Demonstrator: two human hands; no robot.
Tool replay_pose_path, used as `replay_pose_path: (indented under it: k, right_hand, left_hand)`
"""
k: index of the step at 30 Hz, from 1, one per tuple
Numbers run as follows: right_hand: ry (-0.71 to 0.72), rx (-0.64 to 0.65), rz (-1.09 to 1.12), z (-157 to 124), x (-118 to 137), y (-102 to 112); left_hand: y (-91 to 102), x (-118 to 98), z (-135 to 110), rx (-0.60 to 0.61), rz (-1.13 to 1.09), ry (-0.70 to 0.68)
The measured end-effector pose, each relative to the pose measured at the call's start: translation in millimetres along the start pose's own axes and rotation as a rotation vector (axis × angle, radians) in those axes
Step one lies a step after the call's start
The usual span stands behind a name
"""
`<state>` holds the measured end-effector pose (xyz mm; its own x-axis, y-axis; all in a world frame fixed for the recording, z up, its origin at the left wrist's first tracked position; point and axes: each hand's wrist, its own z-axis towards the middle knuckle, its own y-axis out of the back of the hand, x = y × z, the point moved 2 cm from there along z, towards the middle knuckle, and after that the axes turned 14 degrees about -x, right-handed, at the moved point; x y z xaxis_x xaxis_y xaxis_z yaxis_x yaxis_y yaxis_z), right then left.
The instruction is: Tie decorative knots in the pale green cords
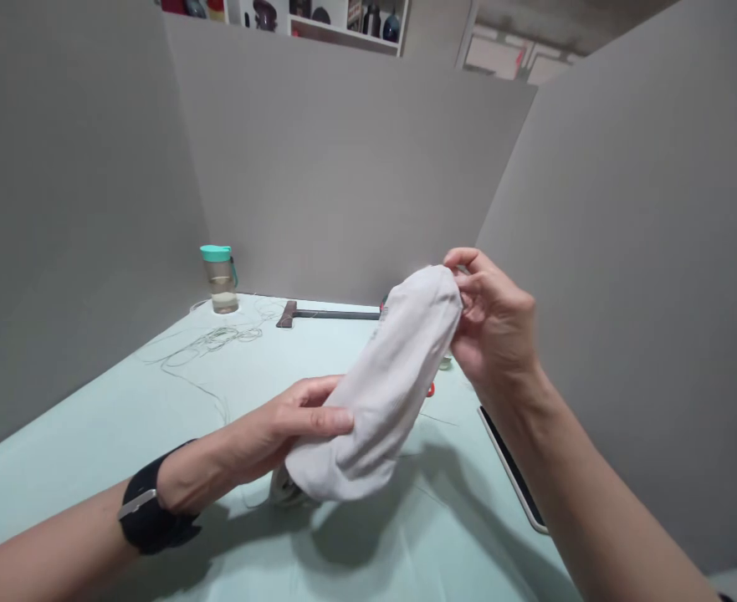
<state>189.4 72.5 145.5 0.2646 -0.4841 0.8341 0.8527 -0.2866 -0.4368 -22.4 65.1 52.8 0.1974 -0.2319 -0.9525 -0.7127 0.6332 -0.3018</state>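
pale table (309,355), white sock (393,368) aloft, left fingers (330,421) gripping low, right fingers (463,258) pinching top

A wide black band (155,522) is worn around the left wrist (183,477). It is crossed by a narrow, straight silver-grey bar (137,504), and a loose dark flap (187,530) is shown at its lower edge. The left forearm (60,535) is left bare above it, as is the right forearm (594,481), beside which a dark sliver (725,598) is cropped too closely to be identified.
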Motion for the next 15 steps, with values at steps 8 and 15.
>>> replay_pose_path:
  k: [8,15]
  right_hand:
    - [0.005,-0.241,0.137,23,-23,26]
    - [-0.110,-0.153,0.014,28,-73,39]
  left_hand:
    - [9.4,-7,-27,-0.202,0.020,-0.128]
    - [3.1,-15,-39,-0.343,0.020,-0.197]
